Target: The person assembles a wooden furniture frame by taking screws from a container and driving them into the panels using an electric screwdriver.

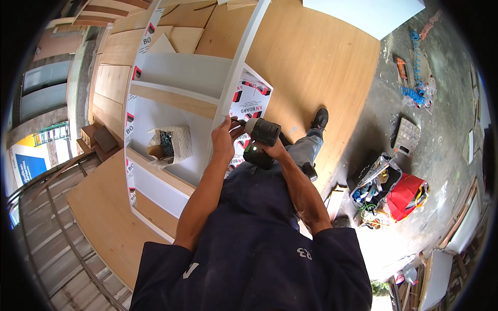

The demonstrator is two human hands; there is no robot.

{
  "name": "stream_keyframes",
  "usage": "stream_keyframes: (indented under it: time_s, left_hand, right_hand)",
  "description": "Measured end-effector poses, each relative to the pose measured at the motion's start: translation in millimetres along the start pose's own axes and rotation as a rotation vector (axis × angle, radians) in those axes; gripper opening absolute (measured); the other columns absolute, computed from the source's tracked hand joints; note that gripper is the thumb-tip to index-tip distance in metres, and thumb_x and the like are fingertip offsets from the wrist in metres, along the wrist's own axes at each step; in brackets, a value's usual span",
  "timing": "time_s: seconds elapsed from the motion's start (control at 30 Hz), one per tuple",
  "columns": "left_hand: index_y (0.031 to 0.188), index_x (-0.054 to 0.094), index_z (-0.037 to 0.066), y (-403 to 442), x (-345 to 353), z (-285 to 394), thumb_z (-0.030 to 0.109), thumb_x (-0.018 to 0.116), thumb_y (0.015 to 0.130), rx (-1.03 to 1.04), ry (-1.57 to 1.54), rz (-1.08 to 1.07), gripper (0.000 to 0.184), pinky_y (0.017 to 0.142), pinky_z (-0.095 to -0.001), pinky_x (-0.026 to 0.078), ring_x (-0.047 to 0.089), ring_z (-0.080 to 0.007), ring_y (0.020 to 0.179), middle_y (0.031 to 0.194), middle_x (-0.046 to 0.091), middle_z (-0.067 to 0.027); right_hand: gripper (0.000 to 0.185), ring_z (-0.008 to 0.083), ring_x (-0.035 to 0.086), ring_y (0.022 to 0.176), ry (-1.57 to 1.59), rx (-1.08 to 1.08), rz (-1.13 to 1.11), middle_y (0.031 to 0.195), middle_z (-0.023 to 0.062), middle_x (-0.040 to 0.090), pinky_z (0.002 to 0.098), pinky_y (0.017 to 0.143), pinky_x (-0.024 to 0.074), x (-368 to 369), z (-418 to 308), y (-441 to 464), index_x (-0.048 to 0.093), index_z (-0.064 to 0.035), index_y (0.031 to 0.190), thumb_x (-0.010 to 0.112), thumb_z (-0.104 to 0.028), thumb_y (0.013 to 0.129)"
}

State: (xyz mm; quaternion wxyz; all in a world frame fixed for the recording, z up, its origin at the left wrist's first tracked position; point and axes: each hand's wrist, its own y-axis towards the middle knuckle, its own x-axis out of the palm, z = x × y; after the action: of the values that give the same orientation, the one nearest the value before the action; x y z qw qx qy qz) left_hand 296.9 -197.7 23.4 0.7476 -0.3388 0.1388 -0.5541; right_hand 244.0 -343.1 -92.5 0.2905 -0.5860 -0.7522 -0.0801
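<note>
My right hand is wrapped round the handle of a black cordless drill with a grey nose and a small lit green spot. The drill points left, toward the edge of a white upright panel of a cabinet frame. At that edge my left hand has its fingers pinched together by the drill's tip. Whatever small piece they pinch is too small to make out. On the white cabinet board to the left stands a pale woven bag, open at the top, with many dark screws inside.
Printed white board stands beyond the drill. Plywood sheet lies under my shoe. On the concrete floor are a toolbox full of tools, a red bag, a grey case, a blue coiled hose and an orange tool.
</note>
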Motion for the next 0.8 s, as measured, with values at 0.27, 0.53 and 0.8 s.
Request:
stream_keyframes:
  time_s: [0.27, 0.53, 0.8]
  left_hand:
    - [0.102, 0.059, -0.002, 23.9, -57.2, 35.9, 0.019, 0.068, 0.085, 0.242, 0.315, 0.35, 0.028, 0.074, -0.0301, 0.05, 0.062, -0.0179, 0.084, 0.095, 0.064, -0.0091]
    - [0.113, 0.058, 0.004, 55.5, -71.3, 42.9, 0.019, 0.073, 0.081, -0.072, 0.109, -0.211, 0.038, 0.079, -0.03, 0.05, 0.06, -0.0176, 0.09, 0.102, 0.064, -0.005]
    - [0.113, 0.058, 0.005, 59.4, -70.3, 43.3, 0.016, 0.073, 0.081, 0.018, 0.143, -0.104, 0.037, 0.084, -0.0311, 0.046, 0.058, -0.0163, 0.095, 0.105, 0.064, -0.003]
  right_hand:
    - [0.03, 0.0086, 0.052, 0.049, -0.022, -0.006, -0.041, 0.065, 0.0009, 0.057, 0.0258, 0.044, 0.0398, -5.3, 20.5, 3.2, 0.06, -0.0046, 0.1, 0.07, 0.002, 0.073]
    - [0.022, 0.0083, 0.052, 0.05, 0.038, 0.031, -0.033, 0.068, 0.0015, 0.059, 0.025, 0.046, 0.0412, 0.6, 13.7, 1.9, 0.062, -0.0039, 0.095, 0.069, -0.001, 0.075]
    - [0.021, 0.009, 0.054, 0.053, 0.04, 0.015, -0.062, 0.072, 0.0026, 0.061, 0.0244, 0.048, 0.0423, 0.5, 18.0, 11.4, 0.061, -0.0026, 0.095, 0.068, 0.0, 0.075]
